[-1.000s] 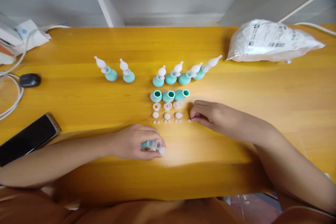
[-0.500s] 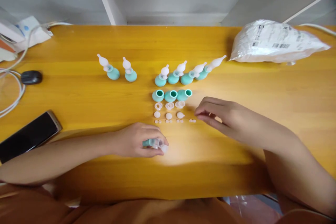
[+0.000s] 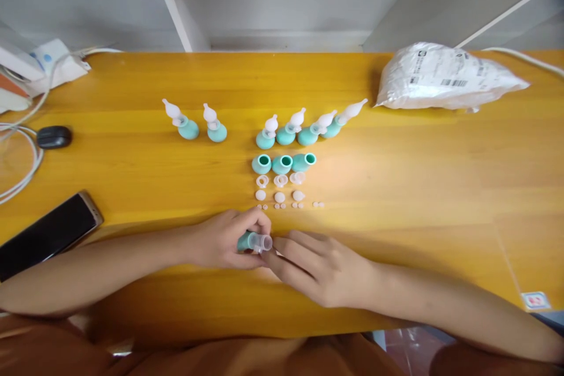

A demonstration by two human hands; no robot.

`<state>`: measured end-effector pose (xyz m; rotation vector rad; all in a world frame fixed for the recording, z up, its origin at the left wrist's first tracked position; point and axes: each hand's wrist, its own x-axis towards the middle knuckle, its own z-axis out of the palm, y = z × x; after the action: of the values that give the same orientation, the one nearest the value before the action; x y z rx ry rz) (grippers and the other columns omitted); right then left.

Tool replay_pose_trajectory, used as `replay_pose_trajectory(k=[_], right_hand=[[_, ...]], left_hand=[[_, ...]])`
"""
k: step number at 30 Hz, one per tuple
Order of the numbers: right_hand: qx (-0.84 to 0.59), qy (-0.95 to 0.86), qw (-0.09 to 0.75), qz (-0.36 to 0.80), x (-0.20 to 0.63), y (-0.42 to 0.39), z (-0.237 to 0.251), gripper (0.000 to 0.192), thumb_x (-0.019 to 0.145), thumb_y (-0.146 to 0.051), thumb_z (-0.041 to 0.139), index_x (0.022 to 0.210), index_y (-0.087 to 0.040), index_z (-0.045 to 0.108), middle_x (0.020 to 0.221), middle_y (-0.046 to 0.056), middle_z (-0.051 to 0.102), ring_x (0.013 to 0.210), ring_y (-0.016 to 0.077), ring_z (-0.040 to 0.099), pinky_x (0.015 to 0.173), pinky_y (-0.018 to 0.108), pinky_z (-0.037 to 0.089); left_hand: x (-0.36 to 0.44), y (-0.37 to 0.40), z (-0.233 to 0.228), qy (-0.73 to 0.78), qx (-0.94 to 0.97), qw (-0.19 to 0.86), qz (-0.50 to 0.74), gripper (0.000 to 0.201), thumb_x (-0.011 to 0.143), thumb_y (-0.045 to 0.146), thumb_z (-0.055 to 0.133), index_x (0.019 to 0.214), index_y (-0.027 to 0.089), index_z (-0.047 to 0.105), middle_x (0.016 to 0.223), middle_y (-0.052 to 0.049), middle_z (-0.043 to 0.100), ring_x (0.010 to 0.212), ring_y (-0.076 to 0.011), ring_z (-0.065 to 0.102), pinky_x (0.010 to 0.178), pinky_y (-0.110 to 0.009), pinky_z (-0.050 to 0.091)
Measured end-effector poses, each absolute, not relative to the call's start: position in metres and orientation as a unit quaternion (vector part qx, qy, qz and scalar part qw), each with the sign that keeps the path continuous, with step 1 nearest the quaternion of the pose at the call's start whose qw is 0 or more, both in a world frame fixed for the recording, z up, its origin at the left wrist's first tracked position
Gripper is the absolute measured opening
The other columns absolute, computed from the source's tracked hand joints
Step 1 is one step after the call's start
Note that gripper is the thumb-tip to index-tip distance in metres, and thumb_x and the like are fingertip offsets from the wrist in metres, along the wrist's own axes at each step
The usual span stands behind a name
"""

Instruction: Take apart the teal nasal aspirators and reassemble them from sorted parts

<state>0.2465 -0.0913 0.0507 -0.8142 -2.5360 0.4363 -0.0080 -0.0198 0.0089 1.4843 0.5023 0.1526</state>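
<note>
Nearest the body, both hands meet low on the counter (image 3: 396, 200). The left hand (image 3: 220, 241) is clamped around a teal bulb (image 3: 245, 241) lying on its side, with a clear collar (image 3: 264, 242) fitted at its mouth and pointing toward the right hand. The right hand (image 3: 321, 267) has its fingertips touching that collar; whether they pinch a small part there I cannot tell, the tips hide it. Judged step: fitting a piece into the bulb's open end, an assembly partway through. The next move likely calls for a steady hold from the left hand and a straight push or seating by the right fingertips, in line with the mouth. Just beyond the bulb, laid out in rows: tiny white beads (image 3: 282, 206), then round white caps (image 3: 279, 197), then clear rings (image 3: 280, 180), then three open teal bulbs (image 3: 282, 163). Beyond these, four finished pieces with white tips (image 3: 304, 126) stand in a slanting line, and two more (image 3: 198, 123) stand apart, beyond the bulb and to its left. Left of the bulb, well apart, a dark phone (image 3: 48, 232) lies flat, with a black mouse (image 3: 53, 137) and white cables (image 3: 22, 170) beyond it. Far beyond the bulb to the right, a white plastic bag (image 3: 445, 76) rests near the counter's back edge.
</note>
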Motion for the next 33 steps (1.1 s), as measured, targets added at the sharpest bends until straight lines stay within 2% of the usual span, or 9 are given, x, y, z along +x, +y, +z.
replay_pose_trajectory(k=[2, 5, 7, 10, 13, 16, 21, 30, 33], right_hand=[[-0.291, -0.921, 0.214, 0.147, 0.250, -0.088, 0.056, 0.022, 0.113, -0.008, 0.054, 0.124, -0.002, 0.072, 0.094, 0.011, 0.078, 0.074, 0.0226, 0.070, 0.066, 0.037, 0.060], [-0.323, -0.909, 0.189, 0.182, 0.267, -0.079, 0.069, 0.024, 0.115, -0.009, 0.050, 0.129, -0.005, 0.069, 0.108, 0.014, 0.081, 0.091, 0.0256, 0.077, 0.080, 0.038, 0.065], [-0.372, -0.881, 0.171, 0.239, 0.287, -0.070, 0.079, 0.023, 0.116, -0.014, 0.052, 0.136, -0.011, 0.064, 0.119, 0.014, 0.082, 0.099, 0.0259, 0.079, 0.086, 0.037, 0.066], [-0.446, -0.826, 0.138, 0.317, 0.321, -0.054, 0.086, 0.022, 0.118, -0.023, 0.053, 0.137, -0.022, 0.062, 0.123, 0.010, 0.081, 0.090, 0.0233, 0.080, 0.078, 0.036, 0.064], [-0.465, -0.797, 0.100, 0.372, 0.344, -0.037, 0.076, 0.020, 0.118, -0.029, 0.053, 0.134, -0.027, 0.066, 0.126, 0.009, 0.079, 0.099, 0.0254, 0.080, 0.083, 0.038, 0.063], [-0.439, -0.789, 0.125, 0.411, 0.354, -0.018, 0.052, 0.020, 0.116, -0.033, 0.056, 0.122, -0.027, 0.074, 0.123, 0.012, 0.075, 0.110, 0.0282, 0.076, 0.093, 0.040, 0.061], [-0.402, -0.760, 0.122, 0.495, 0.360, -0.002, 0.022, 0.021, 0.114, -0.038, 0.062, 0.110, -0.025, 0.079, 0.111, 0.010, 0.074, 0.100, 0.0248, 0.073, 0.089, 0.036, 0.058], [-0.363, -0.771, 0.105, 0.513, 0.360, -0.002, 0.023, 0.022, 0.116, -0.033, 0.060, 0.110, -0.021, 0.077, 0.110, 0.010, 0.074, 0.099, 0.0219, 0.072, 0.087, 0.035, 0.058], [-0.372, -0.759, 0.110, 0.523, 0.365, -0.001, 0.029, 0.020, 0.114, -0.035, 0.064, 0.120, -0.022, 0.078, 0.115, 0.011, 0.074, 0.098, 0.0219, 0.074, 0.082, 0.034, 0.061]], left_hand=[[-0.008, -0.021, 0.007, 0.228, 0.649, 0.722, 0.075, 0.046, 0.096, 0.052, 0.085, 0.109, 0.023, 0.051, 0.084, 0.004, 0.069, 0.067, -0.0112, 0.059, 0.064, -0.023, 0.042], [-0.010, -0.023, 0.006, 0.227, 0.626, 0.740, 0.099, 0.054, 0.093, 0.056, 0.088, 0.111, 0.024, 0.049, 0.089, 0.002, 0.069, 0.069, -0.0111, 0.059, 0.066, -0.023, 0.045], [-0.010, -0.023, 0.006, 0.223, 0.626, 0.740, 0.105, 0.053, 0.094, 0.054, 0.087, 0.112, 0.024, 0.048, 0.090, 0.002, 0.067, 0.069, -0.0108, 0.058, 0.067, -0.024, 0.046], [-0.011, -0.022, 0.007, 0.215, 0.639, 0.733, 0.094, 0.047, 0.096, 0.048, 0.085, 0.113, 0.024, 0.048, 0.092, 0.001, 0.069, 0.071, -0.0114, 0.059, 0.066, -0.023, 0.046], [-0.011, -0.021, 0.008, 0.208, 0.656, 0.720, 0.088, 0.042, 0.097, 0.042, 0.081, 0.114, 0.024, 0.047, 0.092, 0.001, 0.070, 0.069, -0.0112, 0.059, 0.064, -0.023, 0.045], [-0.010, -0.020, 0.008, 0.203, 0.677, 0.701, 0.096, 0.038, 0.097, 0.038, 0.078, 0.115, 0.024, 0.047, 0.091, 0.002, 0.069, 0.068, -0.0108, 0.058, 0.063, -0.022, 0.044], [-0.010, -0.019, 0.009, 0.200, 0.700, 0.677, 0.108, 0.036, 0.095, 0.034, 0.076, 0.114, 0.024, 0.047, 0.088, 0.003, 0.067, 0.067, -0.0113, 0.057, 0.062, -0.022, 0.044], [-0.011, -0.020, 0.008, 0.176, 0.710, 0.668, 0.136, 0.032, 0.093, 0.020, 0.068, 0.117, 0.024, 0.046, 0.091, 0.002, 0.066, 0.068, -0.0109, 0.056, 0.063, -0.022, 0.045], [-0.012, -0.021, 0.006, 0.176, 0.711, 0.668, 0.134, 0.035, 0.091, 0.018, 0.067, 0.118, 0.024, 0.046, 0.094, 0.001, 0.065, 0.073, -0.0119, 0.057, 0.066, -0.022, 0.047]])
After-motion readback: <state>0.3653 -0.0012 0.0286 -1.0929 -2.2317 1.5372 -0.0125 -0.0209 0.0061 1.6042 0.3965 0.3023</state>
